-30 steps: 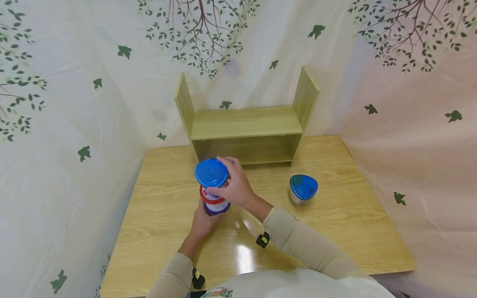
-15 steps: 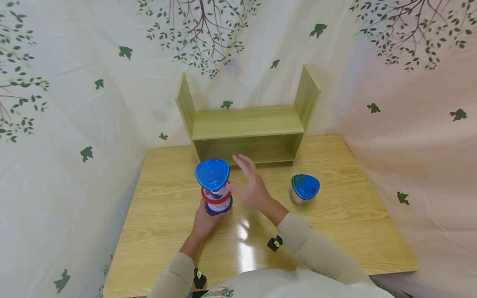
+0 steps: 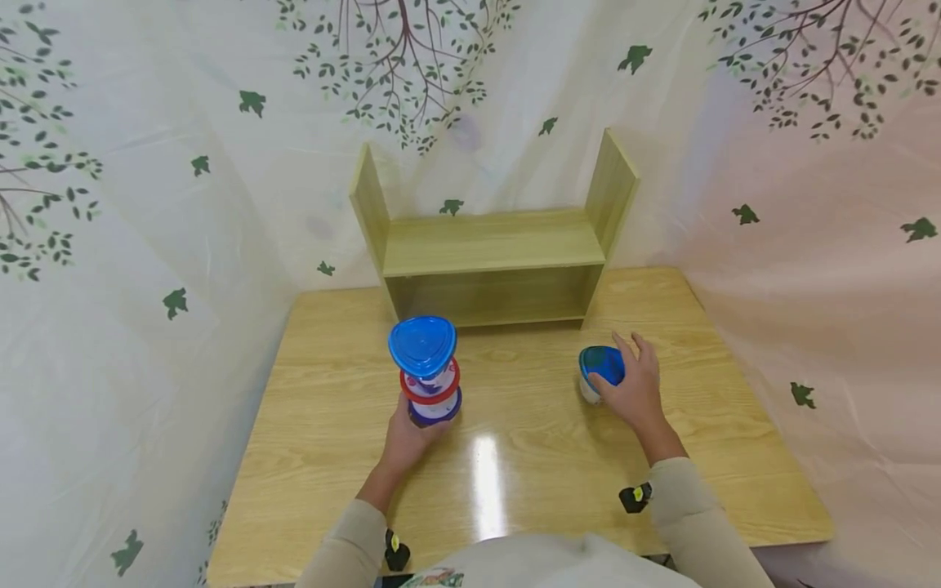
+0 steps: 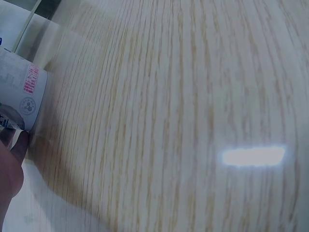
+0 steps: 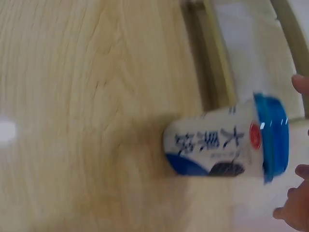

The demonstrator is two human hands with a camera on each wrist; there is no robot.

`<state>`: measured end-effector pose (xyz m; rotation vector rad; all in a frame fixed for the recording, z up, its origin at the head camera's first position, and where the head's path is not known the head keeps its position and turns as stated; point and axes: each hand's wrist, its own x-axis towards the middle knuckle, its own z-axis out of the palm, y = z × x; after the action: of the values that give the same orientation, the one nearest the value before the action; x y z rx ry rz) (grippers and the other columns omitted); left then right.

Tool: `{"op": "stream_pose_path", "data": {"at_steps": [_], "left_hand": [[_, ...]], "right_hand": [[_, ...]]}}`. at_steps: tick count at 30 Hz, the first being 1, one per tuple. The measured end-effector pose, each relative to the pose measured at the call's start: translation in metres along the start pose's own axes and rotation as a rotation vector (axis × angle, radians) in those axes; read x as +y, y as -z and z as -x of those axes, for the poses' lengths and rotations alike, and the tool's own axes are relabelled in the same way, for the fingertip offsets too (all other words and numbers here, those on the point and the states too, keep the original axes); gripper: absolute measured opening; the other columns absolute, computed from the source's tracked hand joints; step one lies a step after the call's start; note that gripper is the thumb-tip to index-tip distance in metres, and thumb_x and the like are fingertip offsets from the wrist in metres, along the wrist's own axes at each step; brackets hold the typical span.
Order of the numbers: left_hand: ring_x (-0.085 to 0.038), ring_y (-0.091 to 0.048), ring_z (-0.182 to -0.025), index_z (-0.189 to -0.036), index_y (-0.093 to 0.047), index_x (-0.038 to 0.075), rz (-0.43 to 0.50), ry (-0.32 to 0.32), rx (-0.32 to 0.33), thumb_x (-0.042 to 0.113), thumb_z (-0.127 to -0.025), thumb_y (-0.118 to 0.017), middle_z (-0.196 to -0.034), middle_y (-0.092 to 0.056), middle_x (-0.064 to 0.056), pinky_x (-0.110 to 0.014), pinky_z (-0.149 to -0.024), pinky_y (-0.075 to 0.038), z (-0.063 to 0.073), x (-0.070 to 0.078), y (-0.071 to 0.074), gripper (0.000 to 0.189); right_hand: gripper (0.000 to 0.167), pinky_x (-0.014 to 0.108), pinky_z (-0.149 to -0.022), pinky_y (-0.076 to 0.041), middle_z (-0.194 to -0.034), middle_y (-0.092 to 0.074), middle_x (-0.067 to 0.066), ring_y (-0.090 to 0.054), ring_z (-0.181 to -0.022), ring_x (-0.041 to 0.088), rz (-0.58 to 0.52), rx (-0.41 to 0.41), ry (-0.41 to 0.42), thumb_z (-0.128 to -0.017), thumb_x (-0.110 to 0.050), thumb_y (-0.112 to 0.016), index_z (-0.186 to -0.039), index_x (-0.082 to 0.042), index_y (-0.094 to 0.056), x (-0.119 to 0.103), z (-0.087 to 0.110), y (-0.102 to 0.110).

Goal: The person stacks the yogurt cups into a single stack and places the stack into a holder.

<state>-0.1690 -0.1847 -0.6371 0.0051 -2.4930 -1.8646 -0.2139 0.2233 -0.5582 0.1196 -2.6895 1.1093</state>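
Observation:
A stack of lidded cups stands on the table left of centre: a blue-lidded cup [image 3: 422, 347] on top, a red-rimmed cup [image 3: 430, 388] beneath, and a purple-lidded cup [image 3: 435, 412] at the bottom. My left hand [image 3: 407, 434] grips that bottom cup from the left and front; the left wrist view catches only part of a white cup [image 4: 21, 89] with fingertips at its lower edge. To the right, another cup with a blue lid [image 5: 275, 137] and dark printed characters stands upright. My right hand [image 3: 635, 390] is spread around its right side, thumb overlapping the lid in the head view.
Behind the stack, a two-tier wooden shelf [image 3: 492, 245] with raised sides stands at the back of the wooden table [image 3: 529, 441]. A white curtain [image 3: 220, 220] printed with leaves and branches surrounds the table. A bright reflection lies on the tabletop.
My right hand has let go of the stack's top cup and moved right to the separate blue-lidded cup. The left hand stays at the base of the stack.

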Motion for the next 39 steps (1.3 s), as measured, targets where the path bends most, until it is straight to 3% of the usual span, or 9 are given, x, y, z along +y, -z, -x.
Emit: {"op": "stream_pose_path", "data": {"at_steps": [7,12,21,27,32,39], "left_hand": [[-0.028,-0.045,-0.137,-0.152,-0.030,0.038,-0.011,-0.002,-0.001,0.041,-0.077,-0.088,-0.147,-0.048,0.008,-0.059,-0.111,-0.037,0.000,0.001,-0.001,0.095],[-0.028,-0.044,-0.138,-0.152,-0.029,0.038,0.004,0.010,-0.003,0.041,-0.076,-0.088,-0.147,-0.047,0.008,-0.060,-0.111,-0.036,0.003,0.001,-0.002,0.096],[-0.028,-0.045,-0.137,-0.151,-0.030,0.038,-0.008,0.016,0.000,0.042,-0.076,-0.088,-0.146,-0.048,0.007,-0.059,-0.111,-0.037,0.003,0.003,-0.003,0.096],[-0.030,-0.045,-0.137,-0.152,-0.030,0.037,-0.005,0.015,0.002,0.039,-0.077,-0.089,-0.147,-0.048,0.006,-0.060,-0.111,-0.037,0.002,0.003,-0.002,0.096],[-0.030,-0.044,-0.138,-0.152,-0.030,0.036,-0.005,0.027,0.004,0.035,-0.077,-0.089,-0.147,-0.048,0.006,-0.059,-0.111,-0.037,0.003,0.005,-0.001,0.096],[-0.027,-0.045,-0.138,-0.152,-0.030,0.036,-0.012,0.013,0.006,0.043,-0.076,-0.088,-0.146,-0.048,0.007,-0.058,-0.112,-0.037,0.001,0.003,-0.001,0.096]], "right_hand": [[0.101,0.080,-0.102,-0.025,-0.162,0.002,0.030,-0.011,-0.142,0.062,-0.091,-0.149,-0.131,-0.087,-0.028,-0.081,-0.162,-0.013,-0.015,0.024,0.009,0.003],[0.109,0.075,-0.106,-0.026,-0.161,0.004,0.031,-0.015,-0.141,0.061,-0.159,-0.191,-0.168,-0.085,-0.024,-0.084,-0.162,-0.011,-0.009,0.029,0.014,-0.006],[0.110,0.072,-0.109,-0.028,-0.157,-0.015,0.031,-0.025,-0.140,0.055,-0.180,-0.111,-0.174,-0.084,-0.021,-0.085,-0.162,-0.009,-0.009,0.034,0.018,-0.011],[0.108,0.070,-0.107,-0.033,-0.157,-0.021,0.029,-0.027,-0.141,0.052,-0.226,-0.051,-0.185,-0.085,-0.028,-0.084,-0.162,-0.009,-0.012,0.027,0.020,-0.011],[0.103,0.065,-0.102,-0.042,-0.156,-0.025,0.027,-0.033,-0.138,0.049,-0.304,0.015,-0.150,-0.086,-0.032,-0.083,-0.161,-0.009,-0.017,0.017,0.017,-0.014],[0.100,0.062,-0.098,-0.046,-0.153,-0.031,0.024,-0.037,-0.135,0.044,-0.345,0.100,-0.087,-0.084,-0.033,-0.084,-0.161,-0.014,-0.023,-0.008,0.010,-0.010]]}}
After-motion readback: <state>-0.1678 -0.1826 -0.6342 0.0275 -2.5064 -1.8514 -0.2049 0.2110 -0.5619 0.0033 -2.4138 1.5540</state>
